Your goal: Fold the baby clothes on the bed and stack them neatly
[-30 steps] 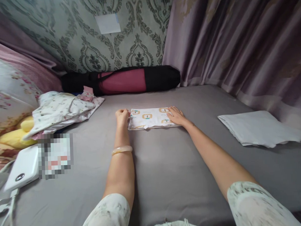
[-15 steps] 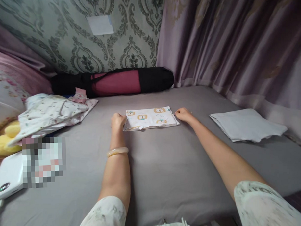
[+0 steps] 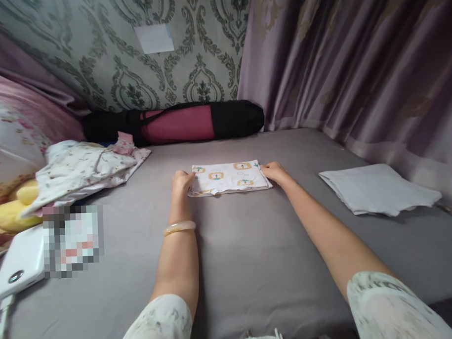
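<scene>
A folded white cloth (image 3: 228,177) with a yellow and green print lies flat on the grey bedsheet (image 3: 251,247), straight ahead of me. My left hand (image 3: 182,182) is closed on its left edge, the thumb resting on top near the corner. At the opposite short edge, my right hand (image 3: 273,172) pinches the cloth between thumb and fingers. The fingers under the cloth are partly hidden. A pale bangle (image 3: 179,227) circles my left wrist.
Folded light-grey fabric (image 3: 378,188) lies to the right. Crumpled printed clothes (image 3: 88,167) and a white device (image 3: 21,260) with a cable sit on the left. A long black and maroon bag (image 3: 176,123) runs along the wall, beside a purple curtain (image 3: 311,62).
Both hands now reach further onto the cloth's side edges, with the thumbs over it. The whole view has shifted slightly; the cloth stays folded in place.
</scene>
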